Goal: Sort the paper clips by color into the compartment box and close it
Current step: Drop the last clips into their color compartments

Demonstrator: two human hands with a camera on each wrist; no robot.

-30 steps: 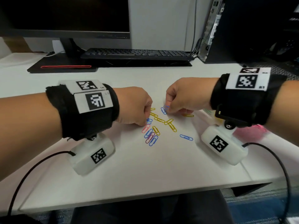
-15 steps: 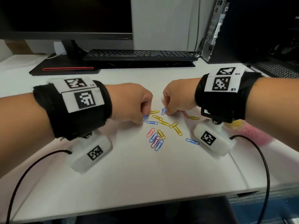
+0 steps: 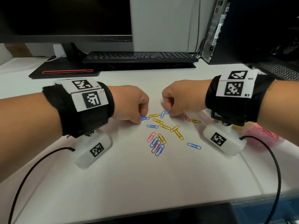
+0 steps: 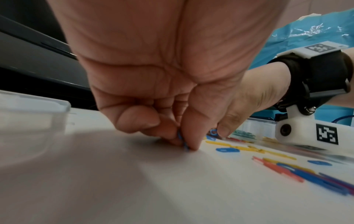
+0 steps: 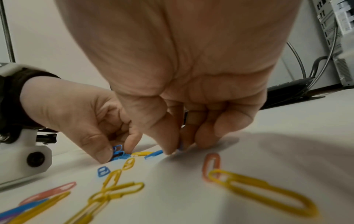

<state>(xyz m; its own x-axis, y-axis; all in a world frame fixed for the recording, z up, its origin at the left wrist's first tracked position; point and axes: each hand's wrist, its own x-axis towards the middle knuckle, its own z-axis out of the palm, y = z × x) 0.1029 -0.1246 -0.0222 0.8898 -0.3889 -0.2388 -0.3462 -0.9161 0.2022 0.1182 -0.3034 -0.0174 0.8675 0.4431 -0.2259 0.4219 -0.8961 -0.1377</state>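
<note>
Blue, yellow and pink paper clips point(image 3: 161, 136) lie scattered on the white desk point(image 3: 129, 183). My left hand point(image 3: 141, 118) is down at the pile's left edge and pinches a small bunch of blue clips point(image 3: 144, 118), seen edge-on between thumb and finger as blue clips point(image 4: 182, 142) in the left wrist view. My right hand point(image 3: 169, 113) pinches one blue clip point(image 3: 167, 112) at the pile's far side; the right wrist view shows that blue clip point(image 5: 181, 146) under the thumb. The clear compartment box point(image 3: 265, 135) sits to the right, partly hidden by my right wrist, holding pink and yellow clips.
A keyboard point(image 3: 139, 56) and monitor stand point(image 3: 64, 70) line the back of the desk, with a computer tower point(image 3: 242, 29) at the back right. A clear plastic piece point(image 4: 28, 113) lies left of my left hand. Cables trail from both wrist cameras toward the front edge.
Both hands have stayed low over the pile with only small finger movements. The left fingers have drawn blue clips together into a pinch. The head view has shifted slightly.
</note>
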